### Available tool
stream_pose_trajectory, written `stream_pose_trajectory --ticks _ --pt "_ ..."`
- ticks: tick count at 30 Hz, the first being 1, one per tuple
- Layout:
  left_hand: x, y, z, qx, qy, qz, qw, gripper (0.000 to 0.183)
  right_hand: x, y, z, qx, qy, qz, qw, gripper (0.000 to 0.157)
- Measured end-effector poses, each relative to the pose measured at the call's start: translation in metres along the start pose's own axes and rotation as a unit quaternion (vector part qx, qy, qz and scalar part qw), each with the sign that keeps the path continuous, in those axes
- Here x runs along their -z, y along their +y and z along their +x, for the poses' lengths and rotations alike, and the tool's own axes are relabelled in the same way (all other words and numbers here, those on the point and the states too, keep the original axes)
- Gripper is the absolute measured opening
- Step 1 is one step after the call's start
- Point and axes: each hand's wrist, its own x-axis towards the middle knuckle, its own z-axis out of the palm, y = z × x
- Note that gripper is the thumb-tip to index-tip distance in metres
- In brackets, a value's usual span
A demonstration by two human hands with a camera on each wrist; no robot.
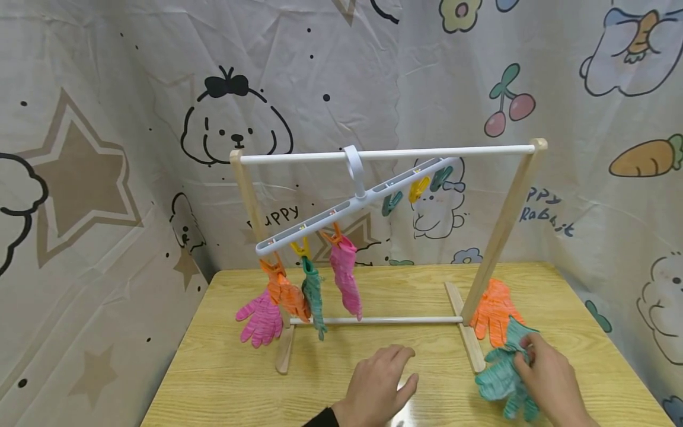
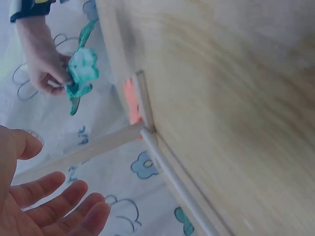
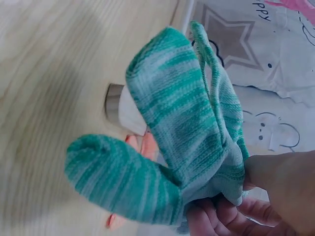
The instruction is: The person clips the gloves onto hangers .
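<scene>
My right hand (image 1: pixel 552 370) pinches a green striped knit glove (image 1: pixel 501 376) near its cuff, at the table's right side. In the right wrist view the glove's fingers (image 3: pixel 182 108) dangle loosely from my fingertips. My left hand (image 1: pixel 377 379), its fingers relaxed, hovers near the front middle and holds nothing. An orange glove (image 1: pixel 497 308) lies flat just beyond the green one, and a pink glove (image 1: pixel 261 320) lies at the far left. From the tilted grey hanger (image 1: pixel 320 222) hang orange (image 1: pixel 287 292), green (image 1: pixel 313 290) and pink (image 1: pixel 345 276) knit pieces, each in a clip.
A wooden rack with a white top bar (image 1: pixel 443 153) stands across the table (image 1: pixel 373 356) and carries the hanger. On the hanger's raised right end are a yellow clip (image 1: pixel 419 189) and two teal clips (image 1: pixel 392 203). Printed cloth (image 1: pixel 341 71) surrounds the table.
</scene>
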Motion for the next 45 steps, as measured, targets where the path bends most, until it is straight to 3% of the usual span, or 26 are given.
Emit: stream_pose_trajectory --ticks 3,11,24,29,45 --pt "0.002 -0.003 0.004 0.009 0.022 0.003 0.9997 0.029 -0.001 -0.004 -0.002 0.016 0.014 0.004 1.0 0.018" --pt "0.012 -0.009 0.016 0.03 0.038 0.009 0.9988 0.03 -0.002 -0.02 -0.003 0.048 0.03 0.011 0.998 0.017" --pt "0.033 -0.018 0.034 0.087 0.016 -0.048 0.9949 0.029 -0.008 -0.054 0.002 0.116 0.089 0.031 0.989 0.008" --pt "0.04 -0.018 0.04 0.084 0.026 -0.046 0.9951 0.031 -0.009 -0.065 0.007 0.146 0.125 0.037 0.981 0.01" --pt "0.061 -0.017 0.061 0.072 0.091 -0.052 0.9918 0.032 -0.005 -0.099 0.019 0.179 0.153 0.067 0.97 0.012"
